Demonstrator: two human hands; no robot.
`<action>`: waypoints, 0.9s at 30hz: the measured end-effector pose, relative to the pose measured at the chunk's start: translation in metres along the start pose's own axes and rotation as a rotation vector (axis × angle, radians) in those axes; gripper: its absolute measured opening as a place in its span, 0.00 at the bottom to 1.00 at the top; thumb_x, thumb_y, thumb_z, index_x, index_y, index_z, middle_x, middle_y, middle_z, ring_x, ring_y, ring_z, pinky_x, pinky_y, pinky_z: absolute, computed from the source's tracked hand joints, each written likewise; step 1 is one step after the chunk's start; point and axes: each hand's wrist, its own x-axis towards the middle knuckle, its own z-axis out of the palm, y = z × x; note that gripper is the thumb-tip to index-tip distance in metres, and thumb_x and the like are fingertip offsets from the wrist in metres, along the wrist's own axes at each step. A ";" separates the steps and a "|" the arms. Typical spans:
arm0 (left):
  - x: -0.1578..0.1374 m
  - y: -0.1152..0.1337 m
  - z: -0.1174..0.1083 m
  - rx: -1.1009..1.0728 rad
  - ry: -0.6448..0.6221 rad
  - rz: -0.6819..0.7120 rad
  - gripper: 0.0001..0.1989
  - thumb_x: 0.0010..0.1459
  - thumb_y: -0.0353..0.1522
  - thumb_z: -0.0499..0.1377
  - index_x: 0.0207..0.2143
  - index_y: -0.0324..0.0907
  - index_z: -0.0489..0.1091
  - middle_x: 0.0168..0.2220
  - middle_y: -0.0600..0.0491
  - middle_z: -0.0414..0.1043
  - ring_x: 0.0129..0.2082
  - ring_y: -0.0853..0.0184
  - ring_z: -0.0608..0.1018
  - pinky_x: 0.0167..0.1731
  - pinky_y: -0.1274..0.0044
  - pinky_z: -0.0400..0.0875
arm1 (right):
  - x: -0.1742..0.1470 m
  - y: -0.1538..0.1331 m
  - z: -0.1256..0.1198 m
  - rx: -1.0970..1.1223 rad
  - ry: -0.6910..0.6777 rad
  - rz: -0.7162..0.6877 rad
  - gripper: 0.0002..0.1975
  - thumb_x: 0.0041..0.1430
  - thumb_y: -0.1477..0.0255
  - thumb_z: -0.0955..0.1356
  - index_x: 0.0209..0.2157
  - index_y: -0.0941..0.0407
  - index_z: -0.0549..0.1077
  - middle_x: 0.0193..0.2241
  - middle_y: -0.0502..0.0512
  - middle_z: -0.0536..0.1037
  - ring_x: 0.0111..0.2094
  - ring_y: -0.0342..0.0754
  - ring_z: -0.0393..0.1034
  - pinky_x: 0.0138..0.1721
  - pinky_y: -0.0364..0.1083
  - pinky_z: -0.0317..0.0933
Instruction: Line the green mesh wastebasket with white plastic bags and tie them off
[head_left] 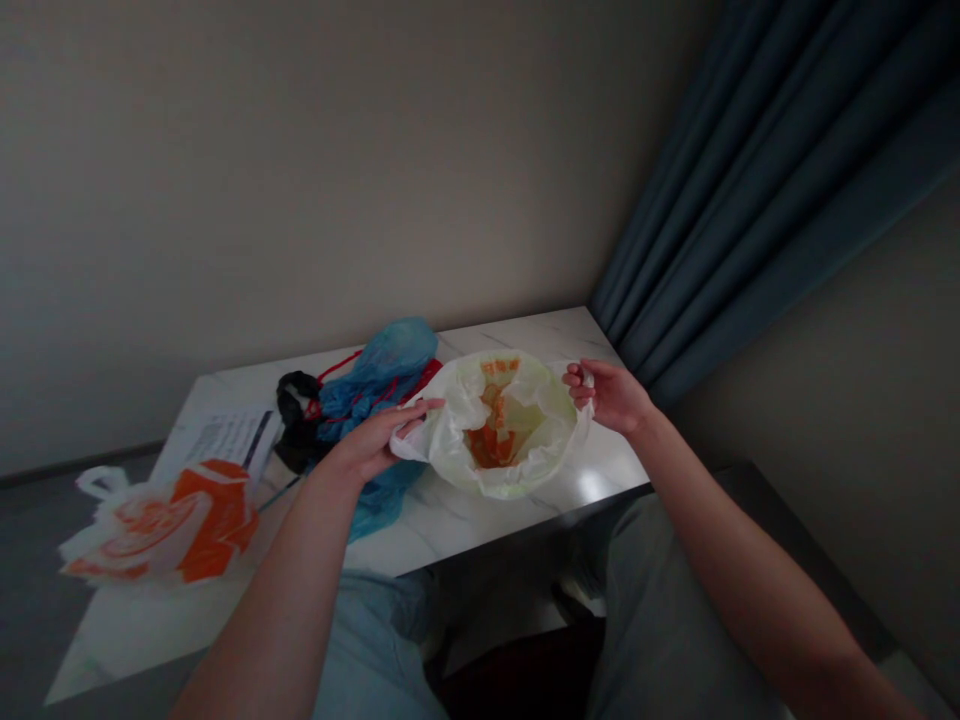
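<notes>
Between our hands, the white plastic bag (469, 410) is over the worktop (615, 455), drawn out at opposite sides, apparently so that its mouth gapes wide and round. We reach forward, the left hand (386, 430) holding one side with fingers nearly straight, the right hand (604, 392) curling its fingers around the other. Farther off, a crumpled blue plastic bag (401, 350) lies aside, perhaps leaving us room.

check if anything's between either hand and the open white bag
Nothing visible is: the left hand already holds the left edge of the white bag, and the right hand grips its right edge. The blue plastic lies to the left, not between hands and bag.
</notes>
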 end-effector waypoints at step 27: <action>-0.001 0.007 0.008 -0.324 -0.018 0.314 0.19 0.49 0.24 0.64 0.45 0.43 0.72 0.23 0.60 0.60 0.21 0.75 0.66 0.24 0.83 0.63 | -0.015 0.022 0.013 -0.584 -0.122 -0.051 0.47 0.55 0.68 0.72 0.69 0.45 0.45 0.51 0.58 0.77 0.42 0.53 0.78 0.24 0.40 0.68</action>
